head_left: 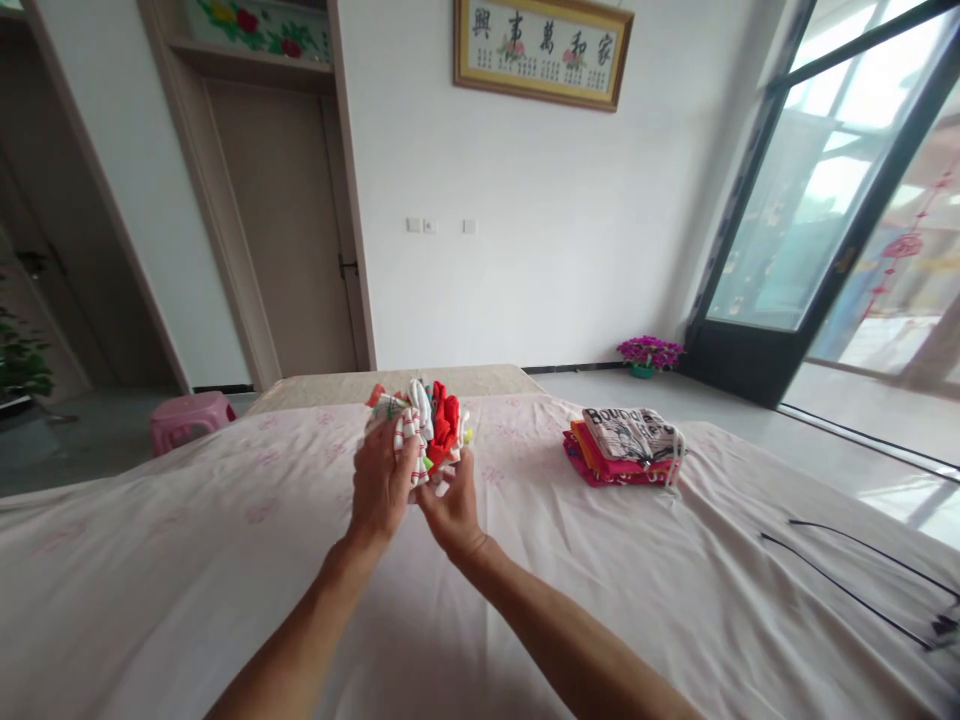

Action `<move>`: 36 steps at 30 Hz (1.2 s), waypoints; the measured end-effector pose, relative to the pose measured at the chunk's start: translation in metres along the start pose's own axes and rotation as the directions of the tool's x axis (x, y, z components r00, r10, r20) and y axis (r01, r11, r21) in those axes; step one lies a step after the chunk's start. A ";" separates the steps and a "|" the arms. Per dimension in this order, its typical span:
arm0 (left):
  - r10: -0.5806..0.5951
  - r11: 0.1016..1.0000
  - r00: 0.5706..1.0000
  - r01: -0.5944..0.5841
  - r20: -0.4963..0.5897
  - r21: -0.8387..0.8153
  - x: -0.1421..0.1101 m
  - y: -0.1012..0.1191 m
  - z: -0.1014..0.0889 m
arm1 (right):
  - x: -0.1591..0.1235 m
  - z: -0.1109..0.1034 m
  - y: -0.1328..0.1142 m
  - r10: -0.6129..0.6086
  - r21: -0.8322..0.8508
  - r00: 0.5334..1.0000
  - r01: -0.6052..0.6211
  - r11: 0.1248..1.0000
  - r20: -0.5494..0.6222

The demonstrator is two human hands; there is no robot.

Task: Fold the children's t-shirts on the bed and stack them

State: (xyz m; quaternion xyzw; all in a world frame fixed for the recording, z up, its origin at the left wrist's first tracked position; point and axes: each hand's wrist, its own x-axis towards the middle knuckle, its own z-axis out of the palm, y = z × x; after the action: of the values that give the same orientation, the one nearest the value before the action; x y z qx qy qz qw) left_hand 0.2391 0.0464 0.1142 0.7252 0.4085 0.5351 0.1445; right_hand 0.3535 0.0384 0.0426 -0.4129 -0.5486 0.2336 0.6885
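Note:
Both hands press on a bundle of cloth pieces (444, 420), held up just above the sheet at mid-bed. Red, white and striped folds show in it, with a bit of green. What garments they are I cannot make out. My left hand (379, 475) grips the bundle's left side, thumb toward me. On its lower right side, my right hand (455, 500) is closed with bent fingers, some of them hidden behind the cloth. Farther right lies a stack of folded clothes (626, 447), pink and orange below with a white printed piece and a drawstring on top.
A pale flowered sheet (247, 580) covers the bed, wrinkled at the right. Thin black cables (855, 590) lie at the right edge. Beyond the bed are a pink stool (191, 420), a pot of purple flowers (649, 352) and a glass door (780, 210).

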 end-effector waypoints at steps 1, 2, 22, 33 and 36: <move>0.077 0.991 0.997 -0.078 0.011 0.113 0.003 0.009 -0.020 | -0.008 0.016 -0.011 0.019 0.117 1.000 -0.019 0.993 0.006; 0.127 0.967 0.992 -0.129 0.024 0.219 0.003 0.016 -0.037 | -0.016 0.030 -0.021 0.052 0.219 0.999 -0.054 0.974 0.018; 0.079 0.948 0.944 -0.170 0.320 0.268 -0.067 -0.096 -0.101 | -0.071 -0.005 -0.031 0.126 -0.318 0.951 -0.031 0.948 0.283; -0.262 0.900 0.866 0.379 0.426 -0.216 -0.042 -0.032 -0.122 | -0.075 0.024 -0.042 0.167 0.064 0.946 -0.192 0.979 0.278; -0.338 0.696 0.786 0.579 0.519 -0.425 -0.046 -0.002 -0.137 | -0.071 0.025 -0.056 0.132 0.009 0.960 -0.139 0.990 0.246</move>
State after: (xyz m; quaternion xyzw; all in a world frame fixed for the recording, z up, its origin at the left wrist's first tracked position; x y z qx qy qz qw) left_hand 0.1113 -0.0178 0.1355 0.6138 0.3644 0.4152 0.5640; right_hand 0.3014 -0.0398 0.0500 -0.4083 -0.5967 0.3366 0.6032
